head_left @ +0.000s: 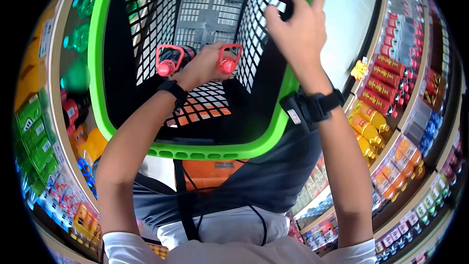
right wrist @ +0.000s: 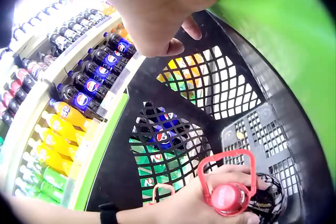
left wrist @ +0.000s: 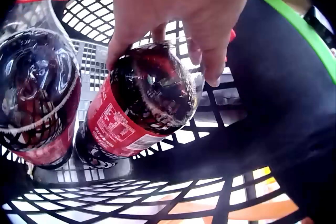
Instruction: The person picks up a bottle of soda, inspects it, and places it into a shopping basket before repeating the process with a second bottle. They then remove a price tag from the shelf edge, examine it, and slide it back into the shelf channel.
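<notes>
Two cola bottles with red caps and red carrying loops are inside a black mesh basket with a green rim (head_left: 95,58). My left hand (head_left: 207,66) reaches down into it and grips one cola bottle (left wrist: 152,90) around its upper part. That bottle leans in the left wrist view, its red label showing below my fingers. Beside it on the left is the other cola bottle (left wrist: 37,87), untouched. At the basket's right side my right hand (head_left: 300,34) lies over the rim, fingers loosely bent and thumb apart, with nothing between them.
Shelves of drinks flank the basket. Green bottles (head_left: 75,39) stand to the left; red-labelled bottles (head_left: 383,83) and yellow drinks (head_left: 366,124) to the right. Pepsi bottles (right wrist: 84,98) line a shelf in the right wrist view. A pale floor (head_left: 351,29) stretches beyond the basket's right side.
</notes>
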Demonstrator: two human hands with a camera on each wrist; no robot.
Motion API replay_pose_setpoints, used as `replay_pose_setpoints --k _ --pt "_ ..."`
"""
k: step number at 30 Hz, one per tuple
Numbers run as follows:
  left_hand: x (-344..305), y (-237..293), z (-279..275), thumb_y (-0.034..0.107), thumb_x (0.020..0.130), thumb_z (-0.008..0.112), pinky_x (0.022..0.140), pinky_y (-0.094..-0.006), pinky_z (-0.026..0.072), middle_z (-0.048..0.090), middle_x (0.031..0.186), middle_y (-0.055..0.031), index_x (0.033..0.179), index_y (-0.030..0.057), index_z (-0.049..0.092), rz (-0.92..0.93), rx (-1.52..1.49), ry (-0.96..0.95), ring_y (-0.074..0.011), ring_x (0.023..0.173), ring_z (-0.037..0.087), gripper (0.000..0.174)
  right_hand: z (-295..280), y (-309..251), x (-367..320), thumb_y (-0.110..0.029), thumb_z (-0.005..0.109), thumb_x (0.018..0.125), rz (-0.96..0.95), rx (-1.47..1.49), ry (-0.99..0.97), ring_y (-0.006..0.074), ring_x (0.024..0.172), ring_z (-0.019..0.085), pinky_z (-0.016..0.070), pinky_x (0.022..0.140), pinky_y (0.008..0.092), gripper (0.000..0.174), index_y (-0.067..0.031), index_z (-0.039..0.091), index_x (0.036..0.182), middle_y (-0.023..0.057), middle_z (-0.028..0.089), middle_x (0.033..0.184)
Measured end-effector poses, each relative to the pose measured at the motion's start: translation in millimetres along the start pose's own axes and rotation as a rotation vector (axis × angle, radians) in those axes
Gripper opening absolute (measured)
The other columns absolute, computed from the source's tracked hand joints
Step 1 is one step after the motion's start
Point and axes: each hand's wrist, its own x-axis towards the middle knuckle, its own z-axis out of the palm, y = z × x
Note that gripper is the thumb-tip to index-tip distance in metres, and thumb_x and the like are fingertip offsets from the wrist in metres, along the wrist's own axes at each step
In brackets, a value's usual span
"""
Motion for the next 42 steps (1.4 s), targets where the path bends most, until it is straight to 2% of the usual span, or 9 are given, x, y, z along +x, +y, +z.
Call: replay_pose_setpoints --k 7,10,16,21,26,28,31,36,42 --pt "-15.1 -26.5 -12.4 0.005 0.068 0.081 0.069 -0.025 0.0528 0.063 0.108 -0.0026 0.126 0.0047 0.056 -0.194 -0.485 0.069 -0.0112 0.087 0.061 0.063 3.5 9.8 1.8 -0.031 0.063 0.073 0.002 0.094 0.004 0.0416 0.105 0.056 0.0472 0.088 0.0435 0.029 -0.0121 0.067 0.095 0.0196 0.04 0.143" --pt "-43.5 -17.9 -12.8 0.022 0.069 0.08 0.087 -0.0317 0.0484 0.067 0.103 -0.0087 0.121 0.0042 0.059 -0.175 -0.316 0.083 -0.0201 0.094 0.064 0.058 4.0 6.8 2.4 -0.028 0.062 0.076 0.007 0.098 -0.008 0.0393 0.109 0.055 0.0464 0.09 0.0423 0.024 -0.0124 0.067 0.094 0.0181 0.039 0.144" --pt "-59.4 66.1 -47.7 0.028 0.081 0.067 0.08 -0.0364 0.0506 0.069 0.094 -0.0156 0.103 0.0074 0.067 -0.428 0.073 -0.1 -0.0291 0.09 0.066 0.031 0.8 3.2 4.2 -0.023 0.056 0.08 0.016 0.064 -0.031 0.0368 0.102 0.06 0.0472 0.087 0.0421 0.021 -0.0116 0.068 0.093 0.0142 0.037 0.146" --pt "-104.2 110.5 -83.3 0.034 0.087 0.061 0.079 -0.0356 0.0493 0.068 0.096 -0.0164 0.11 0.007 0.064 -0.287 -0.154 0.262 -0.0275 0.091 0.065 0.035 8.1 10.5 6.5 -0.025 0.057 0.079 -0.021 0.023 -0.038 0.0364 0.1 0.062 0.0487 0.085 0.0418 0.023 -0.0123 0.068 0.094 0.0143 0.035 0.148" --pt "-182.5 102.5 -98.6 0.021 0.084 0.06 0.095 -0.0401 0.0435 0.061 0.114 -0.0177 0.105 0.0076 0.064 -0.171 0.299 0.917 -0.0336 0.108 0.057 0.025 0.4 13.4 11.4 -0.035 0.059 0.077 -0.021 0.04 -0.201 0.0382 0.101 0.062 0.0476 0.089 0.04 0.04 -0.013 0.068 0.109 0.0197 0.025 0.152" --pt "-200.9 80.4 -88.9 0.027 0.079 0.062 0.102 -0.0618 0.0287 0.049 0.132 -0.0197 0.114 0.0111 0.062 -0.444 0.744 1.153 -0.0434 0.129 0.035 0.039 0.7 30.2 13.0 -0.034 0.058 0.08 -0.142 0.186 -0.207 0.0405 0.131 0.039 0.0356 0.105 0.0394 0.068 -0.0062 0.041 0.14 0.0274 0.019 0.152" --pt "-208.3 32.2 -72.8 0.032 0.075 0.065 0.096 -0.0523 0.0407 0.06 0.117 -0.0209 0.119 0.0117 0.06 -0.847 0.343 1.154 -0.0395 0.115 0.052 0.049 9.1 43.8 -15.9 -0.025 0.059 0.081 -0.145 0.431 -0.12 0.0438 0.142 0.013 0.0238 0.113 0.0415 0.084 0.0004 0.014 0.148 0.0352 0.017 0.148" --pt "-205.8 40.6 -80.3 0.035 0.073 0.066 0.081 -0.0452 0.0502 0.068 0.093 -0.022 0.115 0.0092 0.061 -0.859 0.056 1.098 -0.0379 0.092 0.065 0.049 -16.1 14.6 -43.9 -0.024 0.058 0.08 0.297 0.392 -0.18 0.0418 0.098 0.062 0.0467 0.09 0.0429 0.081 -0.009 0.018 0.148 0.0299 0.06 0.112" --pt "-203.2 49.8 -81.2 0.051 0.082 0.054 0.078 -0.0479 0.0491 0.067 0.089 -0.0256 0.11 0.0115 0.062 -0.88 0.102 1.124 -0.0433 0.089 0.064 0.049 -17.2 12.2 -42.8 -0.023 0.056 0.081 0.308 0.323 -0.155 0.0421 0.095 0.063 0.0479 0.087 0.0428 0.078 -0.0113 0.018 0.148 0.0297 0.063 0.103"
